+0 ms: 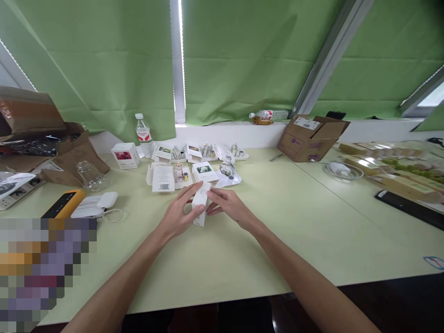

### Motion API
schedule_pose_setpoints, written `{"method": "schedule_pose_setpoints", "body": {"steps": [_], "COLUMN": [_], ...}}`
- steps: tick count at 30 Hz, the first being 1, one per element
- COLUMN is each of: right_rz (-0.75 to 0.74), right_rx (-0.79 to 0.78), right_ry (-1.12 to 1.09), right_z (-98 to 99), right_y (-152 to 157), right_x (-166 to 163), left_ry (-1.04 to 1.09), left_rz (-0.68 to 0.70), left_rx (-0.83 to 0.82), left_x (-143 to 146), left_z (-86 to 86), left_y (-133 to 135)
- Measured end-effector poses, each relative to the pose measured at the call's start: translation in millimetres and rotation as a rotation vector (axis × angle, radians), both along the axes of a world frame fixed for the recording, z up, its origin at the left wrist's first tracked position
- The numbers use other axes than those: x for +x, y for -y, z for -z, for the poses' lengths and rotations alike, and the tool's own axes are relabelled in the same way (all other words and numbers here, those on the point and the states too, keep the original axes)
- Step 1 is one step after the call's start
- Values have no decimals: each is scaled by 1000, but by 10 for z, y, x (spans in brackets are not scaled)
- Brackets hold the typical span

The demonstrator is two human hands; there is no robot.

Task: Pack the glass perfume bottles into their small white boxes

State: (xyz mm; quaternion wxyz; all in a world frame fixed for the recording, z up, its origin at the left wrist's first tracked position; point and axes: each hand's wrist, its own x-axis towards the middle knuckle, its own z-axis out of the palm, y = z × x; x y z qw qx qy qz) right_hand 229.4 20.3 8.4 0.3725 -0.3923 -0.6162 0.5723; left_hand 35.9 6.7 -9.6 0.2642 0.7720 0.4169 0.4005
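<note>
A small white box [201, 199] with faint print stands tilted between my hands over the table. My left hand [178, 210] grips it from the left, thumb on the near face and fingers on the far edge. From the right, my right hand [231, 206] holds its side with thumb and fingers; some fingertips are hidden behind it. Just beyond lie a white box with a green picture [204, 172], a round glass bottle [227, 169] on white paper, a box with a barcode [163, 178] and a small perfume bottle [179, 172].
At the back stand a white box with a pink picture [125, 156] and a water bottle [143, 136]. Cardboard boxes [307, 141] flank the table [277, 222]. A coiled white cable [342, 171] and a black bar [411, 209] lie right; an orange-and-black item [64, 203] lies left.
</note>
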Motion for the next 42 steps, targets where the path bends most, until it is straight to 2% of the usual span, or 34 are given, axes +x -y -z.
{"method": "schedule_pose_setpoints", "body": {"steps": [16, 23, 29, 37, 42], "right_rz": [3, -8, -15, -68, -74], "right_rx": [-35, -54, -27, -5, 20], "right_ry": [47, 76, 59, 111, 132], "right_z": [-27, 15, 39, 65, 38], "right_y": [27, 36, 16, 1, 17], "right_x": [-10, -39, -44, -13, -8], "left_ry": [-85, -150, -207, -221, -237], "left_rz": [31, -93, -61, -168, -158], "left_rx": [48, 163, 142, 205, 185], "left_x": [-33, -25, -72, -47, -37], "left_z": [-19, 20, -25, 19, 22], "left_y": [52, 7, 50, 9, 20]}}
